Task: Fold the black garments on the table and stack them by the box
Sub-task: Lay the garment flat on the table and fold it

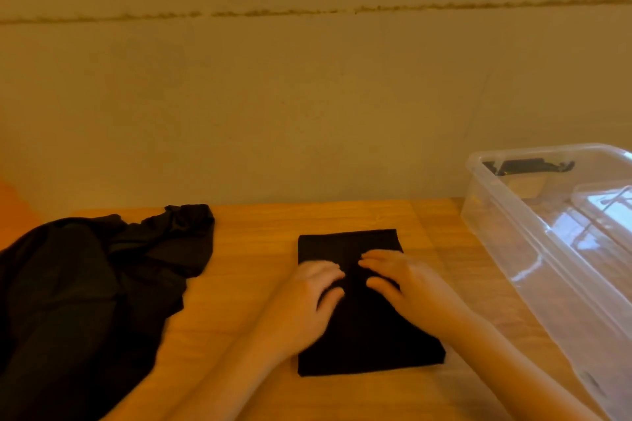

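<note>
both hands, left hand (309, 290) and right hand (400, 278), lie flat with fingers straight on the folded black garment (359, 328); press outward evenly so the creases set before stacking it by the clear plastic box (547, 249).

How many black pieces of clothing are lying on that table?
2: a folded garment under both hands at the centre, and a crumpled heap at the left, which may hide more.
</note>
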`<state>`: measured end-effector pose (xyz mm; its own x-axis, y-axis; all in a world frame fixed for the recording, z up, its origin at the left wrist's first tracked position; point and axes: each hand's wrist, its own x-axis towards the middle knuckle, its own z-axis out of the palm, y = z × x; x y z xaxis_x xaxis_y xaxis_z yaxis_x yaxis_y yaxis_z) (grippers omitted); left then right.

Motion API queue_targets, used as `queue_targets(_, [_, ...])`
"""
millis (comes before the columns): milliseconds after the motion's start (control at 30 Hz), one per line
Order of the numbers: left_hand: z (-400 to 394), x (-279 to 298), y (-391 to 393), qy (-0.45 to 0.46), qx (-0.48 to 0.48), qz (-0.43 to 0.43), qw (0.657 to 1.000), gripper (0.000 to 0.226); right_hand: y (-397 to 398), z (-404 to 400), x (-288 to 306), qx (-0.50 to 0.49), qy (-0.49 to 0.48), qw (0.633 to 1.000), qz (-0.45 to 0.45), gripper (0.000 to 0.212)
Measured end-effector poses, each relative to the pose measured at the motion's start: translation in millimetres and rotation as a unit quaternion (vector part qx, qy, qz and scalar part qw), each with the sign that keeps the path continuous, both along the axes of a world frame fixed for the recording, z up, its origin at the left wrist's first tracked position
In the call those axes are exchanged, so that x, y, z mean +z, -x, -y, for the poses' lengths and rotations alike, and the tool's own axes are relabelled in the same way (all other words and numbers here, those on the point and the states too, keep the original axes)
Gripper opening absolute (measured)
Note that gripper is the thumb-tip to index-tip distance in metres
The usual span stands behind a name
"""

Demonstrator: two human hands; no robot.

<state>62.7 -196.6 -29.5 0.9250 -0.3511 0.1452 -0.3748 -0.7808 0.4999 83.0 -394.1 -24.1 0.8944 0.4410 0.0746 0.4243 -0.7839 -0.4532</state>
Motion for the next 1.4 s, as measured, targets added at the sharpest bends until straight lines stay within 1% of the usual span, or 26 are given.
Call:
queue_targets(67, [1,-13,14,-0.08,-0.028,-0.043,0.995,0.05,9,3,-10,0.007,0.084,0.995,-0.045,0.09])
queue_targets(100, [1,-17,16,-0.12,-0.025,-0.056,0.991,0.054,9,6,-15,0.001,0.115,0.992,-0.057,0.098])
queue_targets(167, [1,-16,18,-0.165,-0.006,-0.058,0.985,0.056,10,14,-20,-0.017,0.139,0.988,-0.058,0.102])
queue_targets(200, [1,-13,21,-0.175,-0.009,-0.048,0.983,0.056,14,18,-18,-0.013,0.142,0.989,-0.047,0.101])
queue_targets(267, [-2,-9,34,-0.17,-0.048,-0.037,0.983,0.058,28,24,-9,0.033,0.132,0.99,-0.036,0.095])
queue_targets(333, [-7,-8,50,-0.178,-0.107,-0.065,0.976,0.064,46,29,-2,0.088,0.136,0.983,-0.086,0.087])
queue_targets(400, [-12,-12,59,-0.191,-0.13,-0.085,0.969,0.069,59,35,-5,0.106,0.127,0.979,-0.117,0.081])
queue_targets(433, [-15,-15,60,-0.182,-0.125,-0.079,0.972,0.07,61,40,-10,0.098,0.11,0.983,-0.108,0.077])
queue_targets(500, [-21,-19,61,-0.142,-0.102,-0.046,0.983,0.071,62,49,-22,0.068,0.079,0.993,-0.055,0.076])
queue_targets(567, [-27,-22,61,-0.11,-0.085,-0.01,0.99,0.06,64,53,-29,0.039,0.044,0.998,-0.009,0.082])
queue_targets(633, [-33,-25,59,-0.081,-0.092,0.003,0.992,0.056,65,54,-31,0.03,0.02,0.999,0.007,0.079])
queue_targets(667, [-36,-24,58,-0.071,-0.102,0.0,0.992,0.055,65,54,-30,0.024,0.007,1.0,0.012,0.072])
queue_targets(700, [-39,-24,57,-0.07,-0.109,-0.008,0.992,0.054,64,54,-30,0.018,-0.007,1.0,0.008,0.06])
queue_targets(733, [-41,-22,56,-0.076,-0.108,-0.012,0.991,0.052,64,54,-27,0.009,-0.022,1.0,-0.008,0.042])
queue_targets(767, [-42,-21,55,-0.076,-0.099,-0.009,0.992,0.049,62,55,-26,-0.003,-0.037,0.999,-0.027,0.022])
queue_targets(800, [-42,-19,53,-0.067,-0.083,-0.005,0.994,0.044,60,55,-23,-0.015,-0.063,0.997,-0.046,0.017])
queue_targets(867, [-39,-12,50,-0.005,-0.039,-0.013,0.999,0.025,54,54,-20,-0.05,-0.133,0.987,-0.08,0.029])
queue_targets(900, [-36,-7,48,0.046,-0.02,-0.029,0.998,0.016,49,52,-17,-0.069,-0.162,0.981,-0.08,0.029])
queue_targets(1000, [-27,10,30,0.207,0.049,-0.088,0.973,0.017,32,41,-1,-0.111,-0.265,0.956,-0.066,0.023])
queue_targets(1067, [-21,20,10,0.272,0.101,-0.099,0.952,0.012,16,34,11,-0.145,-0.306,0.94,-0.051,0.019])
queue_targets(1133, [-16,21,-16,0.273,0.147,-0.082,0.947,0.01,-4,27,16,-0.183,-0.302,0.935,-0.04,0.011])
queue_targets(1167, [-14,21,-29,0.267,0.169,-0.079,0.945,0.01,-15,24,15,-0.203,-0.29,0.935,-0.039,0.011])
queue_targets(1233, [-9,16,-52,0.261,0.223,-0.091,0.935,0.015,-34,19,5,-0.244,-0.241,0.938,-0.04,0.017])
queue_targets(1333, [-7,8,-63,0.239,0.299,-0.128,0.915,0.03,-40,18,-10,-0.281,-0.153,0.947,-0.027,0.03])
queue_targets(1367, [-8,6,-59,0.215,0.306,-0.118,0.92,0.033,-38,18,-12,-0.284,-0.13,0.95,-0.011,0.035])
queue_targets(1400, [-9,4,-54,0.182,0.297,-0.09,0.933,0.035,-34,18,-13,-0.277,-0.107,0.955,0.016,0.037])
